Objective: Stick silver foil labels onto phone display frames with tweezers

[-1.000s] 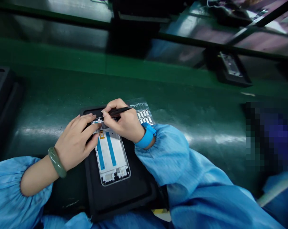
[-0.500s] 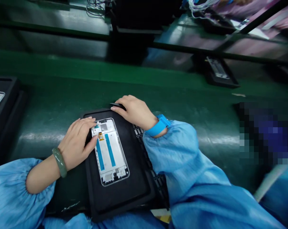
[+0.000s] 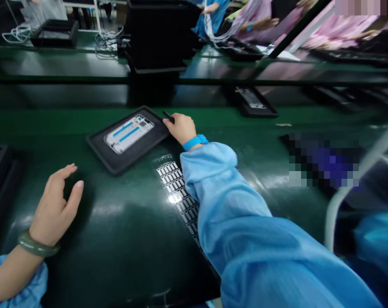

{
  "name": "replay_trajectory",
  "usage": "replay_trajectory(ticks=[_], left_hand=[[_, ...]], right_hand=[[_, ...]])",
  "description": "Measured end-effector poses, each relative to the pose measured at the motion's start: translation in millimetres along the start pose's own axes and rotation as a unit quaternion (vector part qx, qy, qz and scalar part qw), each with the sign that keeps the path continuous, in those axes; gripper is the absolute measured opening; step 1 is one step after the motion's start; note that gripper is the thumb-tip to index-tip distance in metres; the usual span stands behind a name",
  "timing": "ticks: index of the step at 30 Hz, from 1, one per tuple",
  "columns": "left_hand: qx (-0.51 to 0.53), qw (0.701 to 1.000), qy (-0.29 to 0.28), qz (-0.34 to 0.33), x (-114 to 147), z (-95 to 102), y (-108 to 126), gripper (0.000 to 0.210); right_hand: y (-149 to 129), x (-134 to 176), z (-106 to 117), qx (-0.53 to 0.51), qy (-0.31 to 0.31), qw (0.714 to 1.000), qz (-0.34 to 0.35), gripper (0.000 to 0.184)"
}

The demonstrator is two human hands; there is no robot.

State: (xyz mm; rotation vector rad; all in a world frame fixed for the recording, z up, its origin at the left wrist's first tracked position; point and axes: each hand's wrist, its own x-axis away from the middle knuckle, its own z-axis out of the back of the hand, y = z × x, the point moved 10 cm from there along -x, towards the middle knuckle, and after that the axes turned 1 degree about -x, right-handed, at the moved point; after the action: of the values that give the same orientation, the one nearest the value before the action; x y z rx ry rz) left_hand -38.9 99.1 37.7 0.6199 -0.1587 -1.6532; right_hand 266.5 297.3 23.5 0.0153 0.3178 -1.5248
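Observation:
My right hand (image 3: 183, 129) is closed round a slim black tool (image 3: 168, 116), its exact kind unclear, at the right corner of a black tray (image 3: 117, 161). Inside the tray lies a silver-white phone frame (image 3: 129, 134) with two blue strips and a small orange flex piece. My left hand (image 3: 57, 203), wearing a green bangle, is held open over the table at the left, thumb and fingers apart and touching nothing. Between the hands, partly covered by my right sleeve, a sheet of small black-and-white stickers (image 3: 173, 182) lies on the table.
Another black tray (image 3: 4, 171) stands at the left edge. Farther back on the green table (image 3: 123, 222) lies a tray with a phone frame (image 3: 252, 98). A dark, pixelated item (image 3: 322, 158) is at the right. Co-workers in pink (image 3: 341, 30) and blue sit beyond the rail.
The tray with the phone frame has moved away from me and turned, with my right hand at its corner. My left hand has let go of the frame and drawn back left. The sticker sheet is uncovered.

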Motion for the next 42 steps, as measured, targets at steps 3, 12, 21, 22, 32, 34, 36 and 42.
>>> replay_trajectory(ticks=[3,12,21,22,32,34,36,42], left_hand=[[-0.023,0.999,-0.049,-0.001,4,-16.8,-7,0.040],[-0.144,0.985,-0.082,-0.050,13,-37.4,-14,0.058],[-0.181,0.978,-0.069,-0.077,7,-31.7,-8,0.057],[-0.186,0.977,-0.069,-0.080,6,-31.3,-6,0.056],[-0.200,0.974,-0.060,-0.086,-6,-44.2,-2,0.050],[-0.197,0.975,-0.056,-0.081,-9,-46.3,0,0.051],[-0.193,0.977,-0.054,-0.072,-10,-47.7,1,0.052],[-0.159,0.984,-0.057,-0.053,-12,-52.4,-2,0.052]], right_hand=[[21,-27,-8,-0.005,0.018,0.999,-0.048,0.040],[207,-12,26,0.062,0.091,0.951,-0.289,0.039],[305,-8,36,0.070,0.066,0.939,-0.330,0.046],[307,-13,35,0.067,0.053,0.943,-0.321,0.044],[244,-40,49,0.093,0.025,0.975,-0.200,0.046],[220,-44,57,0.095,0.025,0.979,-0.180,0.045],[190,-44,68,0.104,0.032,0.983,-0.149,0.043],[67,7,101,0.133,0.068,0.989,-0.006,0.041]])
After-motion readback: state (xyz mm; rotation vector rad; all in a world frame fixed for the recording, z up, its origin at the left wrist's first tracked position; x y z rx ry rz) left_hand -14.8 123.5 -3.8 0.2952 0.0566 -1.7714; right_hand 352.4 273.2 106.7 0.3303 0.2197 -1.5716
